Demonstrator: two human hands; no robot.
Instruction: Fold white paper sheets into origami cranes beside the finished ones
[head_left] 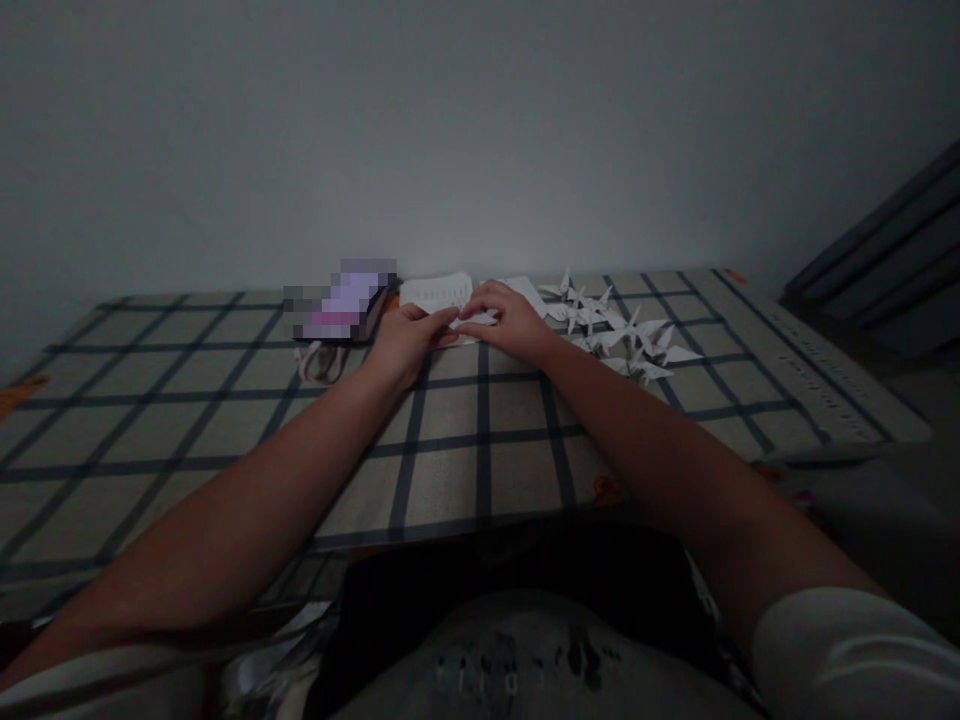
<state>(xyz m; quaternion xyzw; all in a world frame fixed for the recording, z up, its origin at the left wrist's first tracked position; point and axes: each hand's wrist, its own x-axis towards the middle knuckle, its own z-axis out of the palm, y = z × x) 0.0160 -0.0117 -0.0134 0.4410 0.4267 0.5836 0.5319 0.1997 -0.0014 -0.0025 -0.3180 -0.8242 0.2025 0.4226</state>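
Observation:
Both hands meet over the far middle of the table, fingers closed on a small piece of white paper. My left hand pinches its left side between thumb and fingers. On the other side, my right hand curls over the paper with thumb and fingertips. The folds are partly hidden by my fingers. Just right of my right hand lies a group of several folded white paper cranes. Printed white paper lies behind my hands, and another white sheet sits behind the right one.
A phone, blurred out in part, leans left of my hands with a looped strap below it. A checked cloth covers the table, which meets a plain wall. Dark slats stand at the right.

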